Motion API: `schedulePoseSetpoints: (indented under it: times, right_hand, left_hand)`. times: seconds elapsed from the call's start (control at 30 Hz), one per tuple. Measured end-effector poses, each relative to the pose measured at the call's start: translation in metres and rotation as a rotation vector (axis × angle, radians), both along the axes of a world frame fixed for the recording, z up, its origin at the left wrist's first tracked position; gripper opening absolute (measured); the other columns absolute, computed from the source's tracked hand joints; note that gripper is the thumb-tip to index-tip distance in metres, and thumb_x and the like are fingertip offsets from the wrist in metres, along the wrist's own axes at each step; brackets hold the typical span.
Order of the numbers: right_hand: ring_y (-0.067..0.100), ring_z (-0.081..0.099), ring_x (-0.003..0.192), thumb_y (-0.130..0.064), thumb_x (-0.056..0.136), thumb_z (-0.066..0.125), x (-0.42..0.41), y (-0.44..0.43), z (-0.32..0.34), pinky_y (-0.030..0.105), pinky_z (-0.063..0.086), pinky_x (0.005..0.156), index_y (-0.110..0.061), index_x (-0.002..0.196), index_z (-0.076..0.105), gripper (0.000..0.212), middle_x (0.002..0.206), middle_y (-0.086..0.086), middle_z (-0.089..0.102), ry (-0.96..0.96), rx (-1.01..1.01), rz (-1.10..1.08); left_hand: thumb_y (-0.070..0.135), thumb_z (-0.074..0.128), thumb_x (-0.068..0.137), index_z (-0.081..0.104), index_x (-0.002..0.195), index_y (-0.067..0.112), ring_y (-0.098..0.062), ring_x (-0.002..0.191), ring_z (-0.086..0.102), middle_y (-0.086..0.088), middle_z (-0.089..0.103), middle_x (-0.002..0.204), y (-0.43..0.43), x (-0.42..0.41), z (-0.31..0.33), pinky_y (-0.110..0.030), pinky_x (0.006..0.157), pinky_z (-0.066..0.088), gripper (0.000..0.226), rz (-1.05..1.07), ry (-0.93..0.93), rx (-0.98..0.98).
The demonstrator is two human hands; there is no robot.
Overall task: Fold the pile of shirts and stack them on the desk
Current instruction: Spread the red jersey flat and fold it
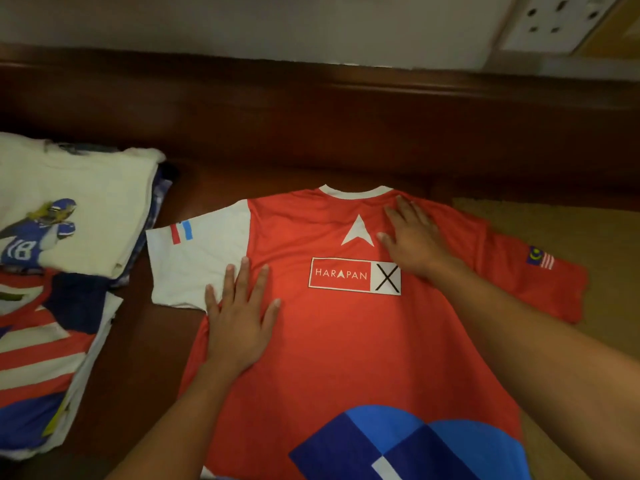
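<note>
The left hand (239,317) lies flat and wide open on the red shirt (346,358). Its fingers are spread and reach the edge of the white sleeve (194,265). The right hand (414,237) is flat and open too. It presses on the shirt near the collar, beside a white arrow shape (357,232). Neither hand holds anything.

The red shirt is spread out flat on the dark wooden desk (311,133). A box (355,275) on it says "HARAPAN", with a big black X next to the word. The red sleeve has a small flag patch (540,258).

At the left sits a stack of folded shirts (86,188). The top one shows a football player (38,237) with the number 18.
</note>
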State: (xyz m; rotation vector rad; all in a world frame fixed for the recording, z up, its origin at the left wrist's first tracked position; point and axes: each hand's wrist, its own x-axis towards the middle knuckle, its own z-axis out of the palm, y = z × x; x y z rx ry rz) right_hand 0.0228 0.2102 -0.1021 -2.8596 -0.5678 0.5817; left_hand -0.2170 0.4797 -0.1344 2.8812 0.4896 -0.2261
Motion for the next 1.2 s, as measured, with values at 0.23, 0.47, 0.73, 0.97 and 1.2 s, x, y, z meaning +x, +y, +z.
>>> schedulePoseSetpoints:
  times: [0.23, 0.47, 0.73, 0.97, 1.2]
  right_hand:
    - [0.029, 0.015, 0.153, -0.044, 0.102, 0.046, -0.005, 0.029, 0.014, 0.05, 0.018, 0.121, -0.022, 0.158, 0.029, 0.062, 0.167, 0.006, 0.019, -0.051, 0.071, 0.099]
    - [0.028, 0.039, 0.138, -0.039, 0.1, 0.055, -0.027, 0.094, 0.028, 0.046, 0.032, 0.113, -0.02, 0.149, 0.046, 0.052, 0.15, 0.005, 0.047, -0.013, 0.186, 0.249]
    - [0.029, 0.065, 0.106, -0.029, 0.096, 0.062, -0.087, 0.199, 0.041, 0.039, 0.052, 0.089, -0.017, 0.12, 0.072, 0.028, 0.11, 0.007, 0.073, 0.116, 0.268, 0.378]
    - [0.03, 0.06, 0.119, -0.04, 0.096, 0.062, -0.139, 0.285, 0.039, 0.039, 0.05, 0.096, -0.015, 0.131, 0.065, 0.042, 0.121, 0.01, 0.069, 0.139, 0.248, 0.418]
    - [0.035, 0.054, 0.119, -0.043, 0.098, 0.059, -0.162, 0.313, 0.022, 0.041, 0.047, 0.093, -0.01, 0.128, 0.058, 0.045, 0.129, 0.017, 0.058, 0.044, 0.037, 0.522]
  left_hand:
    - [0.054, 0.038, 0.101, 0.03, 0.157, 0.033, -0.017, 0.156, -0.006, 0.007, 0.003, 0.17, 0.0, -0.017, 0.013, -0.051, 0.124, -0.001, 0.061, 0.104, -0.133, -0.168]
    - [0.046, 0.05, 0.098, 0.048, 0.148, 0.028, -0.02, 0.145, 0.033, 0.002, 0.036, 0.159, 0.011, -0.092, 0.032, -0.046, 0.118, 0.026, 0.053, 0.358, -0.248, -0.24]
    - [0.027, 0.079, 0.085, 0.072, 0.108, 0.021, -0.027, 0.096, 0.059, 0.003, 0.057, 0.101, 0.034, -0.176, 0.031, -0.047, 0.083, 0.05, 0.024, 0.72, -0.212, -0.229]
    - [0.024, 0.089, 0.075, 0.076, 0.092, 0.027, -0.004, 0.079, 0.058, 0.016, 0.056, 0.087, 0.031, -0.237, 0.027, -0.037, 0.073, 0.055, 0.022, 0.747, -0.298, -0.397]
    - [0.021, 0.09, 0.072, 0.079, 0.083, 0.028, -0.001, 0.083, 0.059, 0.017, 0.064, 0.083, 0.027, -0.266, 0.028, -0.013, 0.07, 0.045, 0.017, 0.805, -0.268, -0.45]
